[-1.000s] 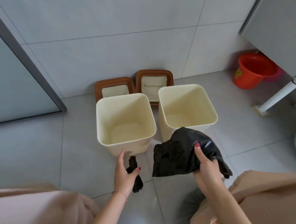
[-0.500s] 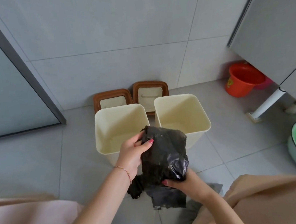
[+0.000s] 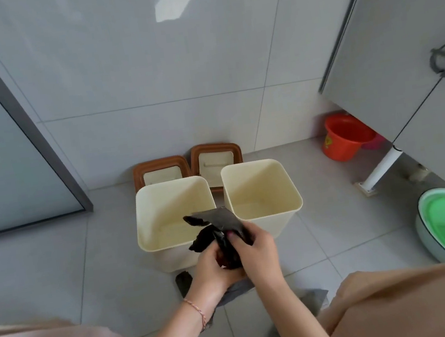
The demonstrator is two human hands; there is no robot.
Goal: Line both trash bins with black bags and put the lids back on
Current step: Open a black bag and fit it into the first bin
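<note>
Two cream trash bins, the left bin (image 3: pixel 175 212) and the right bin (image 3: pixel 260 188), are seen at the centre of the frame, both unlined, with two brown lids (image 3: pixel 216 159) propped against the wall behind them. A crumpled black bag (image 3: pixel 219 226) is pinched between the left hand (image 3: pixel 210 270) and the right hand (image 3: pixel 255 246), just in front of the bins at lower centre. Nothing is lined or lidded yet. Compared with half a second ago, the bag is bunched smaller and the hands are drawn closer together.
</note>
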